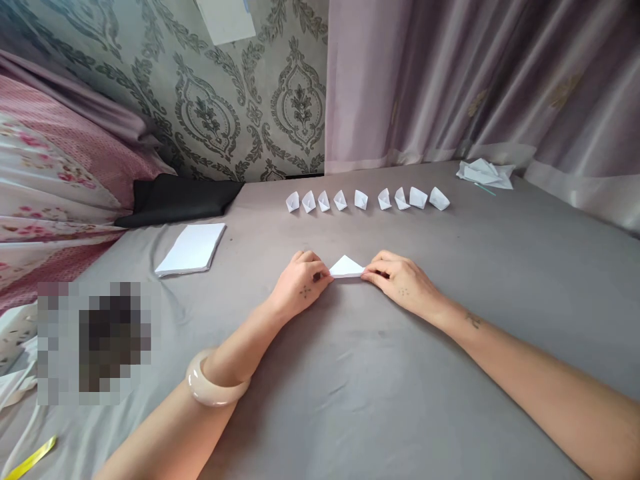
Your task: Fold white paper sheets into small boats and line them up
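A small white paper folded into a triangle (346, 267) lies on the grey bedsheet (350, 387) in front of me. My left hand (301, 285) pinches its left corner with closed fingers. My right hand (400, 281) pinches its right corner the same way. Both hands rest on the sheet. A pale bangle (213, 385) circles my left wrist.
A row of several folded white paper boats (365, 199) stands beyond the hands. A stack of white sheets (191, 249) lies to the left, near a black cloth (177, 198). Crumpled white paper (485, 173) sits at the back right by the curtain. A yellow strip (31, 459) lies bottom left.
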Demonstrator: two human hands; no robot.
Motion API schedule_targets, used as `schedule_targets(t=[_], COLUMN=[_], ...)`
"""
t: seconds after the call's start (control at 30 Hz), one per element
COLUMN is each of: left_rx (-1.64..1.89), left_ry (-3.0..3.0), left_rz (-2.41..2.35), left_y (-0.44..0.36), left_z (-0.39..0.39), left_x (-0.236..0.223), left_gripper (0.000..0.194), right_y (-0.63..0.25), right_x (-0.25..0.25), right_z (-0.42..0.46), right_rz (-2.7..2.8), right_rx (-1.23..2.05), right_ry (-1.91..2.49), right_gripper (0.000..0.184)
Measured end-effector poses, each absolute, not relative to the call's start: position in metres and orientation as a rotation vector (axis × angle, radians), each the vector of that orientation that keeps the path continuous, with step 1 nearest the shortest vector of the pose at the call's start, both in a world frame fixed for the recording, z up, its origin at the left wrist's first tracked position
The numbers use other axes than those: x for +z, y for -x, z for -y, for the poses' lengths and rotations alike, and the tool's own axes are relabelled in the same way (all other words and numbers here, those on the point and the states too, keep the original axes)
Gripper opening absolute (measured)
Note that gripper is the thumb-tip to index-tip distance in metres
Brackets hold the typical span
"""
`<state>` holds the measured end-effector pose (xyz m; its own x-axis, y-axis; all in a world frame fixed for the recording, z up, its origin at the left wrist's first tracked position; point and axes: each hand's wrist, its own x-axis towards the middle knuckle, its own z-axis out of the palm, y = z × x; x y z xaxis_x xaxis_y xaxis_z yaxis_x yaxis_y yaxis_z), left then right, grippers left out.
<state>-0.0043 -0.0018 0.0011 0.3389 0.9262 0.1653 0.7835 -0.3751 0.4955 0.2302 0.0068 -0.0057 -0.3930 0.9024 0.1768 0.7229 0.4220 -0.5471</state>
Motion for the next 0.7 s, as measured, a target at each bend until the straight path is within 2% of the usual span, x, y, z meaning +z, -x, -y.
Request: schedule_targets(t=[0.2, 0.7], left_rx=[0.595, 0.56], left_ry=[-1.885, -1.862], left_rz=[-1.63, -1.607], left_y=[0.006, 0.008], left_z=[-0.003, -0.01], left_x=[0.002, 0.005], left_gripper=[0.023, 0.032], right_y=[-0.23, -0.23], right_x=[-0.001, 0.002], right_z=[-0.013, -0.029], right_rz=[2.027, 2.035], right_rx=[0.848, 0.922], right_ry=[1.492, 1.611], right_gripper=[0.024, 0.041])
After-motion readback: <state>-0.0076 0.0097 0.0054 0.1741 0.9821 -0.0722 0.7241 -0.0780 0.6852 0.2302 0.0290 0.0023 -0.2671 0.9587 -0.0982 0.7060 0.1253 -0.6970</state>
